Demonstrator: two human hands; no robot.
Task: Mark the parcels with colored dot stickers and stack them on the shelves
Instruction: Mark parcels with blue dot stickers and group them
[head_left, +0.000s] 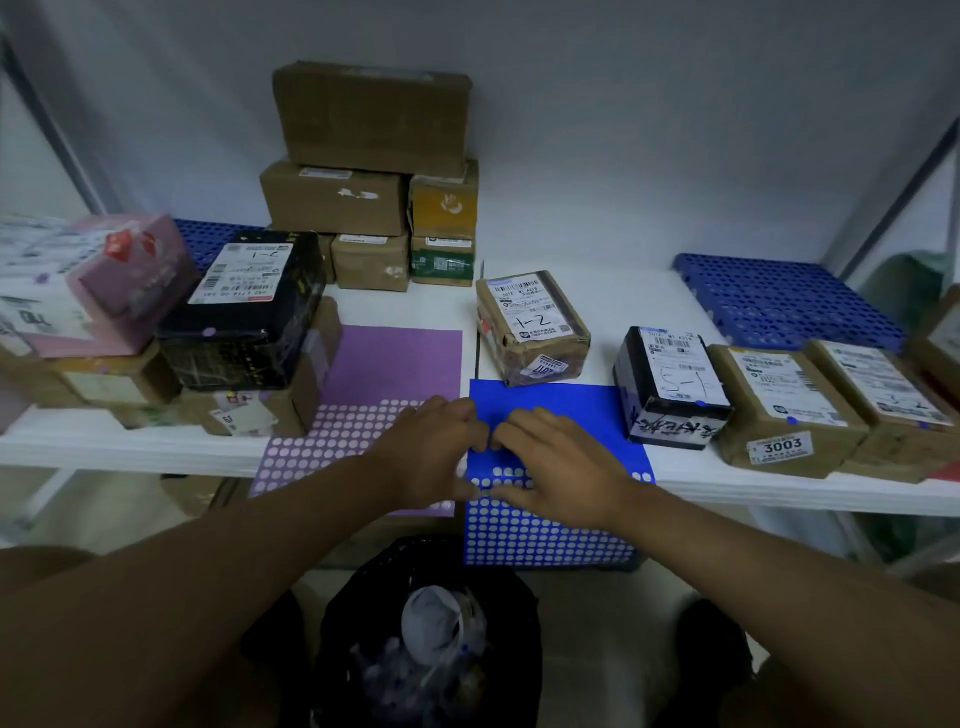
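A blue dot-sticker sheet (561, 535) lies on the white shelf (130, 447) and hangs over its front edge. A purple dot-sticker sheet (395, 364) lies to its left. My left hand (431, 452) has curled fingers at the blue sheet's left edge and appears to pinch it. My right hand (566, 467) rests flat on the blue sheet, its fingertips meeting the left hand's. Just behind the sheet sits a brown labelled parcel (535, 332). To the right stand a black-and-white parcel (670, 389) and a brown parcel marked 3003 (784, 415), each with a blue dot.
A pile at left holds a black parcel (244, 312) and a pink parcel (124, 291). Brown boxes (374, 171) are stacked against the back wall. A blue perforated mat (784, 301) lies at back right. A black waste bin (431, 639) stands below the shelf.
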